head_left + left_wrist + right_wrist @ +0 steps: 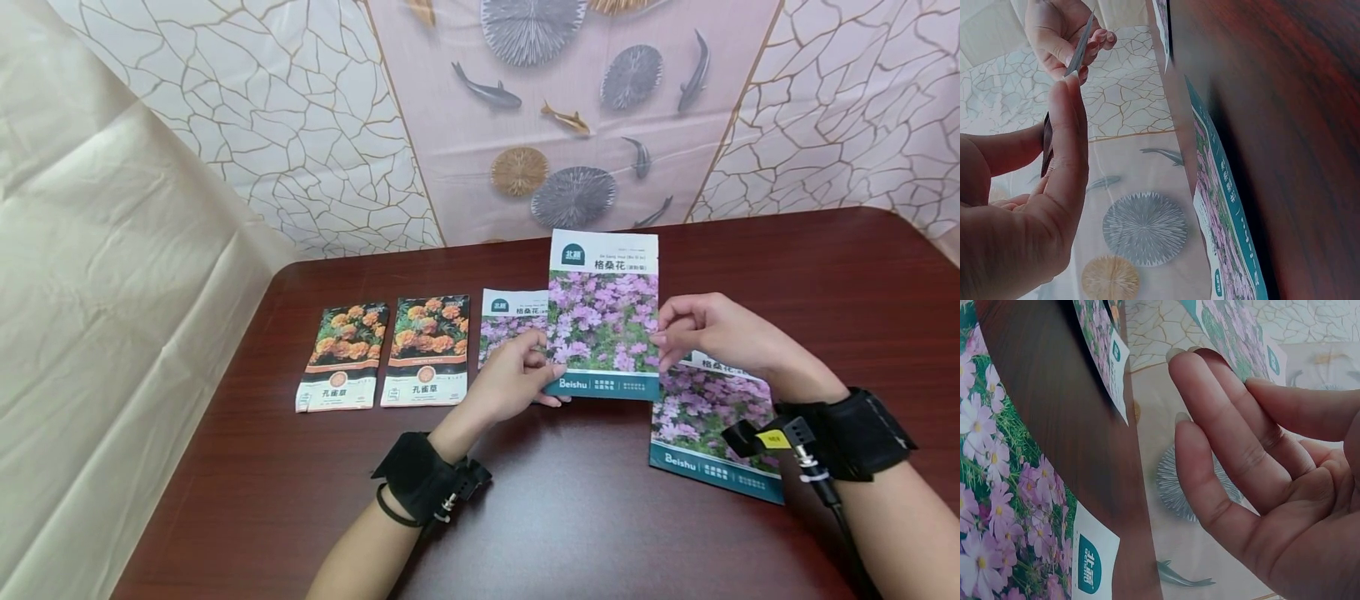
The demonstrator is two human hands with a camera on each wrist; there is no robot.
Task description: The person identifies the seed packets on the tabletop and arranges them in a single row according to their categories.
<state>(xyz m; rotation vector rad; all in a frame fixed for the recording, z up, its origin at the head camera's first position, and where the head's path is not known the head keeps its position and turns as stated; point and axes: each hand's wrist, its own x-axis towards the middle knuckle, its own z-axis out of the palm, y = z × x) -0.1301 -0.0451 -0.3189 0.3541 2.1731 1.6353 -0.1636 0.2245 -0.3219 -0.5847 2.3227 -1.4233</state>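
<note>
A seed packet with pink-purple flowers (602, 321) is held up above the table, front facing me. My left hand (513, 375) pinches its lower left edge, and my right hand (697, 329) pinches its right edge. From the left wrist the held packet (1079, 53) appears nearly edge-on between both hands. In the right wrist view thumb and index finger grip its edge while the other fingers extend loosely. Partly behind the left hand lies a matching packet (498, 321). Below the right hand is another purple-flowered packet (708, 417), its top partly covered by that hand.
Two orange marigold packets (345, 358) lie side by side on the left of the dark red-brown table (247, 492). A patterned cloth (337, 125) hangs behind the table. Each wrist wears a black strap (420, 479) with a small camera; a cable runs from the right one.
</note>
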